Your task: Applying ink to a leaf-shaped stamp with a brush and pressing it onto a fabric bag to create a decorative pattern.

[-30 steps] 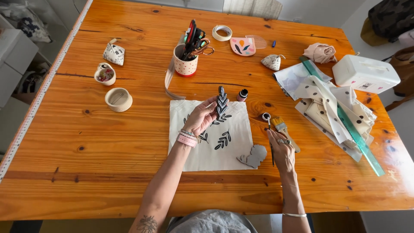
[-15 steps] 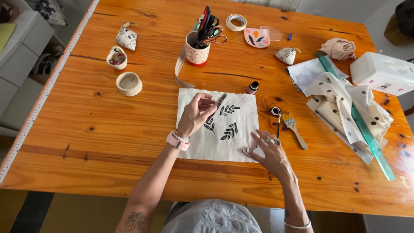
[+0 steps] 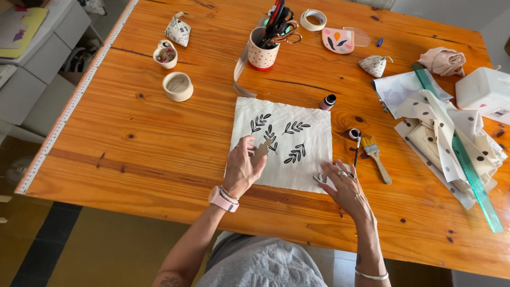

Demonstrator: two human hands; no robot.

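A square of white cloth (image 3: 297, 119) printed with black leaf sprigs lies on the wooden table (image 3: 133, 133). My left hand (image 3: 241, 167) holds a small leaf-shaped stamp (image 3: 262, 149) pressed down on the cloth's left part. My right hand (image 3: 345, 186) lies flat with fingers spread on the cloth's lower right corner, beside another small stamp (image 3: 320, 178). A small ink bottle (image 3: 328, 101) stands at the cloth's upper right edge.
A flat brush (image 3: 375, 155) and a thin brush (image 3: 356, 146) lie right of the cloth. A dotted cup of scissors and pens (image 3: 264, 48), two small bowls (image 3: 177, 86), a tape roll (image 3: 313, 19), dotted fabric pieces (image 3: 451, 133), a green ruler (image 3: 467, 165) and a white box (image 3: 486, 93) surround it.
My left hand has lowered the stamp from mid-air onto the cloth. My right hand has moved from the brushes to the cloth's lower right corner. The camera has tilted nearer.
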